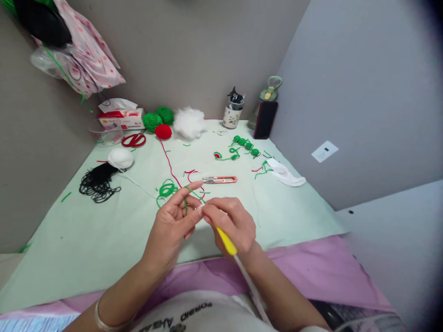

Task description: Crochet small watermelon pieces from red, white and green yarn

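My right hand [231, 221] is closed around a crochet hook with a yellow handle [226, 240], its tip hidden by the fingers. Green yarn [194, 192] runs over the raised index finger of my left hand [178, 214], whose thumb pinches at the spot where both hands meet. A small white bit shows at that pinch, too small to name. Just beyond my fingers lie orange thread snips [221, 179], a loose coil of green yarn [167, 188] and a red yarn strand [169, 161].
Behind stand a tissue box [121, 119], green yarn balls [152, 121], a red ball [163, 132], white stuffing [189, 123], a pen cup [232, 115] and a phone [266, 120]. Left are red scissors [134, 140], white yarn [121, 158] and black yarn [100, 180]. Small green crocheted pieces [248, 145] lie right.
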The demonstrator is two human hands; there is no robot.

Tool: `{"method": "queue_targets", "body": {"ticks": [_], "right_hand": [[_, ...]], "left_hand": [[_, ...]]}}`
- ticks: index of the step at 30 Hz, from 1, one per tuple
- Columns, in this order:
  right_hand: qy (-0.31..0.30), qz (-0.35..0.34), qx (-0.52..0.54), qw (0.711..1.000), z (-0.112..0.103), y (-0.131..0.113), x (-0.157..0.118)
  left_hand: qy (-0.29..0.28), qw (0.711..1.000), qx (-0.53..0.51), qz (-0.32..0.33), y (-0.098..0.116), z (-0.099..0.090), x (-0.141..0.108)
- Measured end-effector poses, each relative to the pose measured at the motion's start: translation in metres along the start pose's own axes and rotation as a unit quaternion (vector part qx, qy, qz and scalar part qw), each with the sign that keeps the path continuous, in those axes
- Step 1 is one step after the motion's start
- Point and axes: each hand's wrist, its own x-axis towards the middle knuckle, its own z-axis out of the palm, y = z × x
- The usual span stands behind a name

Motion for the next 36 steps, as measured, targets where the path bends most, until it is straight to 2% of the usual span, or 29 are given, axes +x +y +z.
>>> {"method": "queue_targets", "body": {"ticks": [2, 4, 7, 9, 12, 15, 18, 20, 21, 23, 25, 26, 29, 31, 34, 36], "right_hand": [[-0.008, 0.012, -0.010, 1.000, -0.001, -0.001, 0.000], [0.014, 0.084, 0.064, 0.994, -0.002, -0.001, 0.002], [0.076, 0.224, 0.236, 0.942, -0.003, -0.001, 0.006], [0.078, 0.260, 0.291, 0.918, -0.002, 0.000, 0.008], [0.047, 0.247, 0.272, 0.929, 0.001, 0.000, 0.007], [0.036, 0.202, 0.196, 0.959, 0.003, 0.000, 0.003], [0.008, 0.110, 0.109, 0.988, 0.002, 0.001, 0.000], [0.022, 0.119, 0.126, 0.985, 0.000, 0.003, 0.001], [0.040, 0.156, 0.164, 0.973, -0.002, 0.004, 0.001], [0.080, 0.252, 0.261, 0.928, -0.003, 0.005, 0.003], [0.081, 0.309, 0.335, 0.886, -0.003, 0.006, 0.005], [0.066, 0.316, 0.352, 0.878, -0.002, 0.006, 0.005], [0.035, 0.316, 0.351, 0.881, 0.000, 0.005, 0.005], [0.046, 0.335, 0.362, 0.868, 0.001, 0.006, 0.004], [0.057, 0.362, 0.414, 0.833, -0.001, 0.008, 0.004], [0.053, 0.357, 0.417, 0.834, -0.003, 0.007, 0.004]], "left_hand": [[-0.026, 0.996, -0.057, -0.065, 0.004, -0.001, 0.002], [-0.041, 0.988, -0.100, -0.112, 0.008, -0.002, 0.004], [-0.034, 0.988, -0.112, -0.102, 0.012, -0.003, 0.005], [-0.034, 0.992, -0.090, -0.085, 0.011, -0.002, 0.004], [-0.022, 0.997, -0.049, -0.057, 0.007, 0.002, 0.001], [-0.003, 0.998, -0.046, -0.032, 0.003, 0.003, 0.001], [-0.035, 0.992, -0.090, -0.085, 0.002, 0.000, 0.005], [-0.049, 0.983, -0.124, -0.130, 0.004, -0.003, 0.008], [-0.046, 0.980, -0.137, -0.138, 0.005, -0.004, 0.009], [-0.032, 0.980, -0.149, -0.126, 0.007, -0.005, 0.009], [-0.034, 0.985, -0.135, -0.106, 0.007, -0.004, 0.008], [-0.040, 0.987, -0.121, -0.099, 0.007, -0.003, 0.007], [-0.053, 0.992, -0.080, -0.085, 0.005, 0.000, 0.004], [-0.048, 0.994, -0.061, -0.074, 0.003, 0.000, 0.003], [-0.041, 0.997, -0.040, -0.058, 0.004, -0.002, 0.002], [-0.037, 0.998, -0.031, -0.048, 0.004, -0.003, 0.001]]}}
